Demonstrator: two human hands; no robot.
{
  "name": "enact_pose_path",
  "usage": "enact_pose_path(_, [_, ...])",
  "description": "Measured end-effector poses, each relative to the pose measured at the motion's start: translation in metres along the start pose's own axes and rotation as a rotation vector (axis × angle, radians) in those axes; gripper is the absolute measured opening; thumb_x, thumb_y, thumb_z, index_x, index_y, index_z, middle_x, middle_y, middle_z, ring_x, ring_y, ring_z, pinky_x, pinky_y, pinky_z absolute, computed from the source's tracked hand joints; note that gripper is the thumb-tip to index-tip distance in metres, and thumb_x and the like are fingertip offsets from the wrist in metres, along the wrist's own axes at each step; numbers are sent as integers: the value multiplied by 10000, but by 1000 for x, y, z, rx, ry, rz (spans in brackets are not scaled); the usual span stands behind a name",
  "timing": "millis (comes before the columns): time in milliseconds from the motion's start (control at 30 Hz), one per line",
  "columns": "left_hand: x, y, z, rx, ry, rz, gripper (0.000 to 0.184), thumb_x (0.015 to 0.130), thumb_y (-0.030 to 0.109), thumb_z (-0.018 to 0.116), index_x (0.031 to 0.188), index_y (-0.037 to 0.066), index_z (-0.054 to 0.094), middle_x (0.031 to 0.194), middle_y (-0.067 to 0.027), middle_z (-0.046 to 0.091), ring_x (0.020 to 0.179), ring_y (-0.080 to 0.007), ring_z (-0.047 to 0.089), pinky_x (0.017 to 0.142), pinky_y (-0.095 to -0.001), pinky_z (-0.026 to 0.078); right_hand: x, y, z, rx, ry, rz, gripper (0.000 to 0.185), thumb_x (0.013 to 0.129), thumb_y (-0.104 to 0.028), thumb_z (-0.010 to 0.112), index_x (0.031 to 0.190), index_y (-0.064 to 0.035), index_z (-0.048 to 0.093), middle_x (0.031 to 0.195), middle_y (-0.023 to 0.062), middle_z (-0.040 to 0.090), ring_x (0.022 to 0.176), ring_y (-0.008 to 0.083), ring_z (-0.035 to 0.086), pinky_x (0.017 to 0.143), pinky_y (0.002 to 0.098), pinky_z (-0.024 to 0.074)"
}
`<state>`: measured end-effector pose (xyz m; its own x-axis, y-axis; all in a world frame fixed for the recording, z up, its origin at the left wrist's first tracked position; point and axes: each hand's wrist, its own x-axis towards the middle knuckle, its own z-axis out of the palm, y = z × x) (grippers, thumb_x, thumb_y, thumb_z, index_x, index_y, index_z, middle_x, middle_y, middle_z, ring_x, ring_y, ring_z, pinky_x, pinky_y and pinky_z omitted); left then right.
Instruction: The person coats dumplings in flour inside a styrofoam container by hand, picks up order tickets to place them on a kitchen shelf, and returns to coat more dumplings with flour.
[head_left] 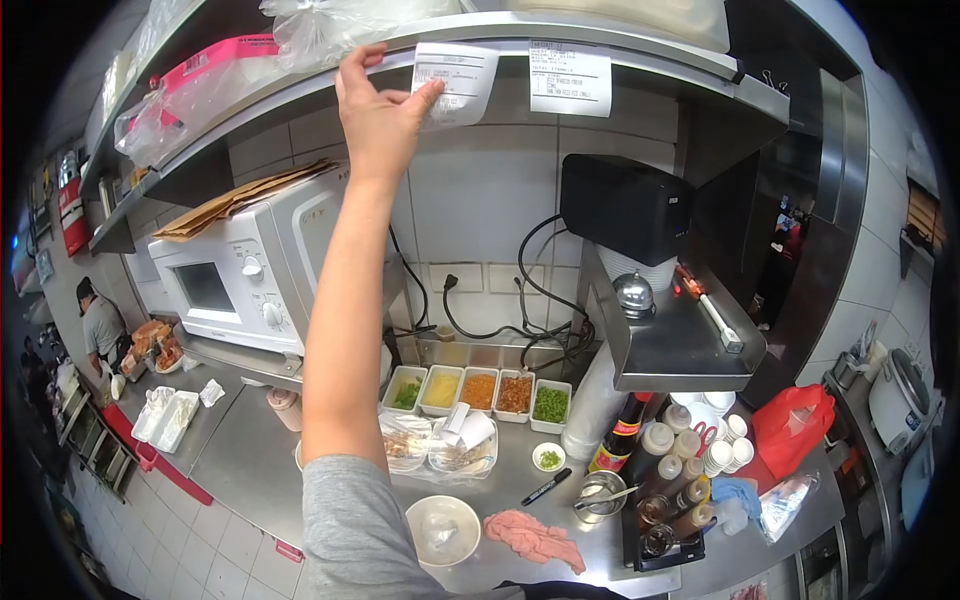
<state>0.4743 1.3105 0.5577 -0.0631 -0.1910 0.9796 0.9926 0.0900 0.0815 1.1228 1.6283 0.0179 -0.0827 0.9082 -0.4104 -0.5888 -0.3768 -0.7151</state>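
My left hand (385,105) is raised to the shelf edge, with a grey sleeve on its arm. Its thumb lies over the left side of a printed order ticket (462,85), pinching it against a finger partly hidden behind; the other fingers are bent upward. This ticket hangs at the shelf rail and curls slightly. To its right hangs a second order ticket (570,80), untouched. My right hand is out of view.
Below are tubs of toppings (478,390), two filled plastic containers (462,445), a bowl (442,530), a pink cloth (533,540), a marker (546,487) and sauce bottles (665,480). A microwave (235,270) stands left, a black printer (625,210) right. Another person (103,330) stands far left.
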Motion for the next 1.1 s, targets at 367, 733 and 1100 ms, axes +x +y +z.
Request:
enact_pose_path(367, [28, -22, 6, 191, 235, -121, 597, 612, 245, 867, 1005, -13, 498, 981, -163, 563, 888, -288, 555, 802, -376, 464, 6, 0, -10, -22, 14, -8, 331, 869, -238, 549, 1144, -54, 543, 1133, 125, 558, 1056, 291, 489, 967, 459, 366])
enact_pose_path(733, [-180, -27, -67, -144, -388, -448, 258, 893, 198, 598, 1074, 42, 501, 844, -31, 594, 716, -111, 587, 615, -234, 462, 6, -3, -19, -118, 3, 18, 512, 903, -322, 554, 1309, -43, 416, 1365, 87, 341, 1235, 226, 338, 1009, 398, 312])
enact_pose_path(1100, [-454, -38, -102, -396, -133, -2290, 369, 927, 312, 547, 1122, -1, 553, 785, -108, 629, 723, -294, 634, 696, -408, 526, 13, -9, -8, -106, -5, 9, 492, 838, -358, 677, 1213, -70, 539, 1124, 12, 528, 1038, 138, 465, 910, 311, 384])
